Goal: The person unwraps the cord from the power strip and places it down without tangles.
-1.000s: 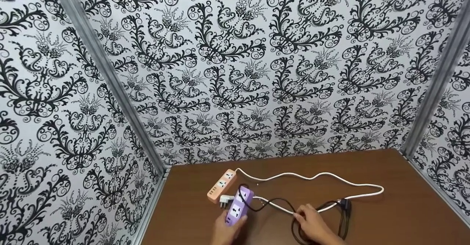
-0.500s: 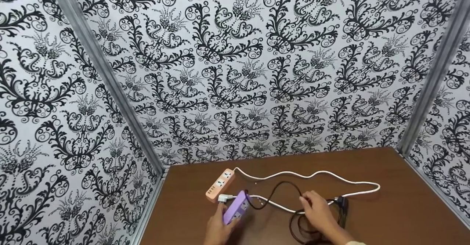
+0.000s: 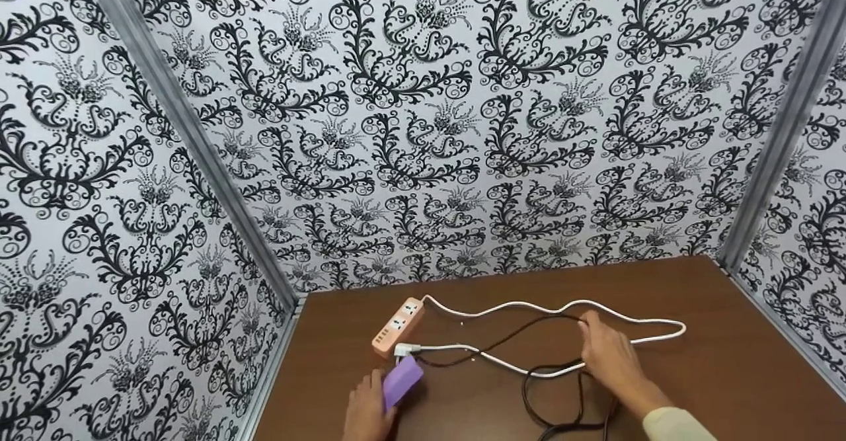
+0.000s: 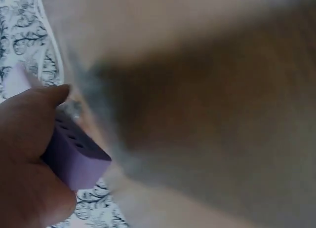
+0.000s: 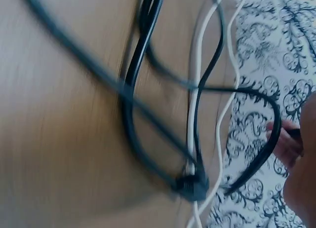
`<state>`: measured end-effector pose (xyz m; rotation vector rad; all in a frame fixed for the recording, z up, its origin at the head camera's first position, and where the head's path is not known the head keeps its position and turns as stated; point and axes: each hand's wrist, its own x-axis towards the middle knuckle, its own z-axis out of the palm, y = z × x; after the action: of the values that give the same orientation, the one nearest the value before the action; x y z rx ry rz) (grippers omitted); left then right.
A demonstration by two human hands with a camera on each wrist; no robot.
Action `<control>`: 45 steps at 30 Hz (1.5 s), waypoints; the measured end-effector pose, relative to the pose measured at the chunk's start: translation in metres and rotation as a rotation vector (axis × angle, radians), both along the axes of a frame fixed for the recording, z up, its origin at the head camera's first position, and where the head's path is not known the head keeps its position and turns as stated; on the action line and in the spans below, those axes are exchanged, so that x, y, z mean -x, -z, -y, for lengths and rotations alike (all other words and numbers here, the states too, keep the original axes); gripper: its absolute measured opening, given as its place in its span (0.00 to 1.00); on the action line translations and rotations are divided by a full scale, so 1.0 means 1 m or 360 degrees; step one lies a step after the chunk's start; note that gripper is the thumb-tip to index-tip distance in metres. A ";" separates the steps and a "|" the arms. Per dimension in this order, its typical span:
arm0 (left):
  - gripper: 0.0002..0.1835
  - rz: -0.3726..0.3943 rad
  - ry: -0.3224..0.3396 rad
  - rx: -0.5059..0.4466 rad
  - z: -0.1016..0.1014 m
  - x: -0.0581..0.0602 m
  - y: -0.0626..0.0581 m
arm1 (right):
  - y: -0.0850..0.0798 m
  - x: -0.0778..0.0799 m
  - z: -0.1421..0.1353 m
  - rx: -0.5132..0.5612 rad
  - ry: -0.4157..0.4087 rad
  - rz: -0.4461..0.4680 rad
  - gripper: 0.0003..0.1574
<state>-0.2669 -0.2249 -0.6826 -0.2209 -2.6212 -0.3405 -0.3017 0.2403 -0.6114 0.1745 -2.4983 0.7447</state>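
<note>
My left hand (image 3: 365,406) grips a purple power strip (image 3: 401,381) near the front left of the table. Its sockets are turned out of sight in the head view; a row of small slots shows on it in the left wrist view. Toward the right, my right hand (image 3: 609,350) pinches the strip's black cord (image 3: 515,334) and holds part of it raised. More of this cord lies in loose loops below that hand. A black plug (image 5: 192,187) shows in the right wrist view, overlapping a white cord.
An orange power strip (image 3: 399,325) lies at the back left. Its white cord (image 3: 515,305) runs right, bends back, and ends in a white plug (image 3: 404,349) close to the purple strip. Patterned walls (image 3: 423,130) stand around the brown table (image 3: 727,375).
My right hand has moved right and away from me, drawing the black cord out longer. My left hand has shifted slightly left and turned the purple power strip so its sockets face away.
</note>
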 end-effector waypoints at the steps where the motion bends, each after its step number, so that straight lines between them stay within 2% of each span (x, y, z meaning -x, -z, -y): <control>1: 0.38 0.0007 -0.0025 0.0011 0.001 0.001 0.003 | 0.000 0.001 -0.004 -0.0039 -0.0027 0.0030 0.05; 7: 0.38 0.0059 -0.0168 0.0098 0.012 0.008 0.017 | 0.003 0.001 -0.023 -0.0233 -0.0130 0.0252 0.13; 11: 0.37 0.0057 -0.0192 0.0090 0.015 0.011 0.019 | -0.008 0.006 -0.038 -0.0422 -0.0086 0.0327 0.12; 13: 0.37 0.0041 -0.0212 0.0058 0.016 0.011 0.017 | -0.015 0.010 -0.049 -0.0436 -0.0031 0.0334 0.10; 18: 0.40 0.0004 -0.0246 0.0045 0.017 0.011 0.018 | -0.031 0.015 -0.078 -0.0179 0.0171 0.0432 0.08; 23: 0.44 0.0026 -0.0184 0.0106 0.010 0.009 0.017 | -0.035 0.017 -0.089 0.0036 0.0313 0.0616 0.17; 27: 0.42 0.0126 -0.0200 0.0151 0.005 0.008 0.013 | -0.032 0.019 -0.086 0.0204 0.0277 0.0649 0.23; 30: 0.39 0.0212 -0.0234 0.0134 0.002 0.006 0.011 | -0.032 0.021 -0.081 0.0385 0.0190 0.0678 0.22; 32: 0.38 0.0207 -0.0244 0.0097 -0.003 0.006 0.010 | -0.032 0.023 -0.077 0.0517 0.0144 0.0708 0.19; 34: 0.40 0.0130 -0.0229 0.0064 -0.012 0.006 0.010 | -0.032 0.023 -0.072 0.0660 0.0110 0.0751 0.17; 37: 0.42 -0.0055 -0.0132 0.0058 -0.039 0.005 0.009 | -0.032 0.024 -0.066 0.0836 0.0071 0.0791 0.21; 39: 0.39 -0.0191 -0.0003 0.0079 -0.063 0.003 0.009 | -0.031 0.024 -0.062 0.0942 0.0049 0.0827 0.24; 40: 0.33 -0.0264 0.0103 0.0079 -0.075 0.005 0.014 | -0.030 0.024 -0.060 0.0977 0.0034 0.0845 0.25; 42: 0.24 -0.0309 0.0293 0.0080 -0.104 0.002 0.014 | -0.028 0.024 -0.058 0.1045 -0.0002 0.0863 0.28; 43: 0.21 -0.0292 0.0376 0.0085 -0.119 0.000 0.017 | -0.027 0.023 -0.056 0.1067 -0.0005 0.0871 0.29; 44: 0.20 -0.0257 0.0449 0.0102 -0.135 -0.002 0.021 | -0.026 0.021 -0.055 0.1086 0.0000 0.0879 0.31; 45: 0.19 -0.0147 0.0483 0.0139 -0.150 -0.003 0.022 | -0.026 0.020 -0.053 0.1101 0.0003 0.0884 0.31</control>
<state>-0.2636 -0.0745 -0.7047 -0.6524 -2.5124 -0.3088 -0.3217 0.2935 -0.5853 -0.3250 -2.5342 1.7935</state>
